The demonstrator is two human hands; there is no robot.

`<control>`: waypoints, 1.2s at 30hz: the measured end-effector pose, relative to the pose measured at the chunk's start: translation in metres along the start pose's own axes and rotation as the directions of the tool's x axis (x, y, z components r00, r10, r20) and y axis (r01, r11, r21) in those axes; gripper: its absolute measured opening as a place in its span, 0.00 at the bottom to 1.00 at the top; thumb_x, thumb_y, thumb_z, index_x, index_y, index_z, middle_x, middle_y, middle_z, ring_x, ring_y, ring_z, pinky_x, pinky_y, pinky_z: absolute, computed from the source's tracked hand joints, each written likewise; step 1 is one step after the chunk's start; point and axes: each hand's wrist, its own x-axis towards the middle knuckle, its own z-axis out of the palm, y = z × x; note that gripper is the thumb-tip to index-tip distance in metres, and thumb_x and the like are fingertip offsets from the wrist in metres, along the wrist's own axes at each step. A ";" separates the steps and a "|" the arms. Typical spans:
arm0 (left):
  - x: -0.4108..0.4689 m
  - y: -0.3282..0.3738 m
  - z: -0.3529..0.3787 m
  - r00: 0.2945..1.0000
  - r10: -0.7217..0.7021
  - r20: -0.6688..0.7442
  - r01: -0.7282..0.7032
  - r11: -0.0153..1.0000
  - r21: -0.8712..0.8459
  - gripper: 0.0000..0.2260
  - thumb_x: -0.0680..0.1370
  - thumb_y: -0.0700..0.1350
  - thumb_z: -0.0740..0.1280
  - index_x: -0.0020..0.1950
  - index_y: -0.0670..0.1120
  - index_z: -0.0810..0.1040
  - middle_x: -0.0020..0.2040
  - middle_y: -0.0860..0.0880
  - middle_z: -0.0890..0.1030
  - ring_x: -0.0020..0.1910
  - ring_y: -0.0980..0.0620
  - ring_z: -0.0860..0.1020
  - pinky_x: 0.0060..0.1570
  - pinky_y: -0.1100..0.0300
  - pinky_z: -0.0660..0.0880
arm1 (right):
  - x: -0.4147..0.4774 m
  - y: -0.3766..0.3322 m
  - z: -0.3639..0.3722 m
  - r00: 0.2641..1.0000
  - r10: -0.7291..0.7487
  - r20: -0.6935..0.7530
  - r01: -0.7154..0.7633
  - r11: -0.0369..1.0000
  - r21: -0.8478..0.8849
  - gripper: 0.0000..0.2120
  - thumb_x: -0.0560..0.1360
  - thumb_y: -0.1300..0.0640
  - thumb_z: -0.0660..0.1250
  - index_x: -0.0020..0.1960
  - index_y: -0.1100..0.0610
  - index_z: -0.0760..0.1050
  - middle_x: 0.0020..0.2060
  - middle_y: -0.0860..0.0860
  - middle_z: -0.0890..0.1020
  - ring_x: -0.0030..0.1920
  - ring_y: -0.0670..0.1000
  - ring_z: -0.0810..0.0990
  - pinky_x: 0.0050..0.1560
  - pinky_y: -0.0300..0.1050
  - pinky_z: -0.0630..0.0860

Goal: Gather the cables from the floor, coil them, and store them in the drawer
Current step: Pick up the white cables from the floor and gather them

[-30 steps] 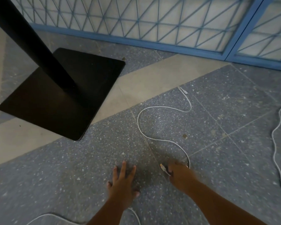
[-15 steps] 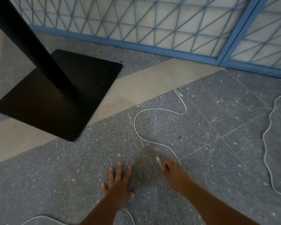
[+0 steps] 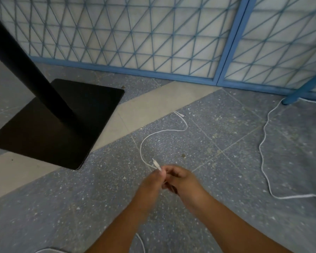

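1. Leftmost, a black stand base (image 3: 49, 128) sat flat on the floor (image 3: 80, 207), a black pole (image 3: 24, 64) rising from it and leaning toward the upper left corner.
2. Behind it, along the back, ran a blue lattice screen (image 3: 135, 37) whose lower rail met the grey speckled tiles and a pale beige strip of flooring.
3. Near the bottom edge, a short stretch of white cable (image 3: 141, 241) showed beside the left forearm, lying on the floor.
4. Just right of the base, the left hand (image 3: 150, 187) was raised off the floor with its fingers closed in a pinch on the near end of a thin white cable (image 3: 144, 143); the plug (image 3: 156, 164) stuck up just above the fingertips.
5. That thin white cable ran from the pinch up and away in a loop across the tiles, its far end (image 3: 179, 114) resting close to the beige strip.
6. Touching the left hand, the right hand (image 3: 184, 181) was curled narrow with fingers bent toward the same cable end; motion blur hid whether it actually gripped it.
7. Farther right, well apart from both hands, a long white cable (image 3: 263, 157) snaked down the floor from a blue leg (image 3: 299, 94) at the screen toward the right edge.
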 end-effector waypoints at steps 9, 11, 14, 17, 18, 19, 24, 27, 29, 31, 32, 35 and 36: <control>-0.073 0.099 -0.029 0.914 -0.048 -0.403 -0.214 0.785 -0.581 0.16 0.81 0.48 0.54 0.39 0.44 0.74 0.25 0.51 0.80 0.30 0.55 0.80 0.45 0.58 0.75 | -0.065 -0.023 0.011 0.952 -0.285 0.109 0.288 0.724 -0.627 0.14 0.73 0.64 0.64 0.36 0.48 0.70 0.32 0.48 0.74 0.33 0.45 0.72 0.33 0.32 0.65; -0.099 0.126 -0.051 0.887 -0.050 -0.458 -0.281 0.729 -0.624 0.16 0.81 0.50 0.53 0.40 0.45 0.73 0.23 0.52 0.72 0.25 0.56 0.74 0.44 0.58 0.74 | -0.080 -0.032 0.008 0.933 -0.334 0.137 0.320 0.587 -0.744 0.09 0.76 0.63 0.61 0.41 0.52 0.75 0.37 0.52 0.76 0.38 0.50 0.73 0.34 0.35 0.65; -0.134 0.148 -0.080 0.880 -0.032 -0.474 -0.331 0.676 -0.658 0.15 0.81 0.51 0.54 0.41 0.47 0.74 0.24 0.53 0.65 0.24 0.57 0.65 0.36 0.62 0.68 | -0.095 -0.048 -0.001 0.887 -0.446 0.122 0.329 0.424 -0.844 0.08 0.76 0.64 0.60 0.48 0.61 0.79 0.43 0.57 0.80 0.41 0.51 0.72 0.38 0.40 0.62; -0.166 0.151 -0.092 0.878 -0.002 -0.480 -0.344 0.695 -0.631 0.14 0.81 0.51 0.54 0.42 0.47 0.74 0.24 0.54 0.64 0.24 0.58 0.63 0.32 0.63 0.65 | -0.110 -0.057 -0.004 0.864 -0.499 0.063 0.288 0.389 -0.875 0.08 0.75 0.65 0.62 0.49 0.61 0.80 0.46 0.57 0.78 0.42 0.50 0.70 0.43 0.38 0.62; -0.176 0.151 -0.093 0.876 0.009 -0.482 -0.347 0.707 -0.617 0.14 0.81 0.51 0.54 0.42 0.47 0.74 0.24 0.54 0.64 0.24 0.58 0.62 0.32 0.63 0.64 | -0.114 -0.058 -0.002 0.867 -0.496 0.052 0.276 0.390 -0.879 0.08 0.76 0.65 0.62 0.49 0.61 0.79 0.45 0.56 0.75 0.41 0.50 0.70 0.43 0.39 0.63; -0.187 0.151 -0.096 0.874 0.026 -0.486 -0.357 0.713 -0.603 0.14 0.81 0.52 0.54 0.43 0.47 0.74 0.25 0.53 0.64 0.24 0.58 0.62 0.32 0.63 0.64 | -0.121 -0.058 0.003 0.874 -0.484 0.046 0.260 0.386 -0.885 0.08 0.76 0.64 0.62 0.50 0.61 0.79 0.43 0.54 0.73 0.40 0.51 0.70 0.42 0.39 0.63; -0.230 0.156 -0.111 0.855 0.150 -0.496 -0.424 0.753 -0.504 0.13 0.81 0.51 0.55 0.43 0.48 0.75 0.25 0.54 0.64 0.24 0.58 0.61 0.31 0.63 0.63 | -0.147 -0.055 0.045 0.955 -0.294 0.041 0.192 0.509 -0.839 0.13 0.77 0.62 0.59 0.61 0.60 0.73 0.43 0.53 0.78 0.36 0.48 0.75 0.37 0.40 0.70; -0.252 0.155 -0.115 0.852 0.213 -0.478 -0.439 0.787 -0.433 0.13 0.81 0.50 0.55 0.42 0.48 0.74 0.26 0.53 0.64 0.25 0.58 0.62 0.32 0.63 0.64 | -0.169 -0.047 0.069 0.986 -0.129 0.101 0.154 0.517 -0.842 0.26 0.77 0.60 0.61 0.73 0.52 0.58 0.69 0.53 0.70 0.62 0.56 0.74 0.61 0.47 0.71; -0.261 0.149 -0.117 0.861 0.227 -0.456 -0.426 0.810 -0.402 0.13 0.81 0.50 0.55 0.43 0.48 0.74 0.28 0.52 0.65 0.26 0.57 0.62 0.34 0.62 0.64 | -0.183 -0.044 0.081 0.991 -0.094 0.095 0.128 0.476 -0.870 0.26 0.77 0.58 0.62 0.73 0.52 0.59 0.69 0.53 0.69 0.64 0.56 0.73 0.63 0.47 0.69; -0.269 0.138 -0.123 0.884 0.204 -0.421 -0.388 0.822 -0.416 0.14 0.81 0.51 0.54 0.43 0.48 0.74 0.28 0.52 0.65 0.26 0.57 0.63 0.35 0.62 0.64 | -0.199 -0.040 0.089 0.996 -0.061 0.062 0.083 0.441 -0.894 0.22 0.77 0.58 0.62 0.70 0.54 0.65 0.67 0.54 0.71 0.63 0.55 0.74 0.59 0.43 0.69; -0.271 0.132 -0.126 0.895 0.182 -0.408 -0.362 0.830 -0.423 0.15 0.81 0.52 0.53 0.43 0.47 0.74 0.28 0.52 0.65 0.27 0.57 0.63 0.35 0.61 0.64 | -0.208 -0.039 0.091 0.998 -0.040 0.047 0.059 0.423 -0.904 0.21 0.76 0.58 0.62 0.69 0.55 0.67 0.67 0.54 0.72 0.63 0.54 0.74 0.58 0.43 0.69; -0.287 0.118 -0.137 0.919 0.117 -0.376 -0.283 0.861 -0.423 0.18 0.81 0.54 0.51 0.43 0.47 0.75 0.29 0.51 0.65 0.28 0.57 0.63 0.38 0.61 0.65 | -0.237 -0.041 0.097 1.000 -0.018 0.002 0.008 0.356 -0.934 0.17 0.76 0.58 0.63 0.65 0.55 0.71 0.62 0.56 0.76 0.60 0.55 0.75 0.56 0.43 0.69; -0.292 0.117 -0.140 0.922 0.110 -0.371 -0.267 0.875 -0.404 0.18 0.81 0.54 0.51 0.43 0.48 0.75 0.30 0.52 0.66 0.29 0.57 0.64 0.39 0.61 0.65 | -0.245 -0.046 0.098 1.000 -0.024 -0.016 -0.007 0.338 -0.941 0.17 0.76 0.58 0.63 0.64 0.55 0.72 0.61 0.56 0.77 0.59 0.55 0.76 0.56 0.44 0.70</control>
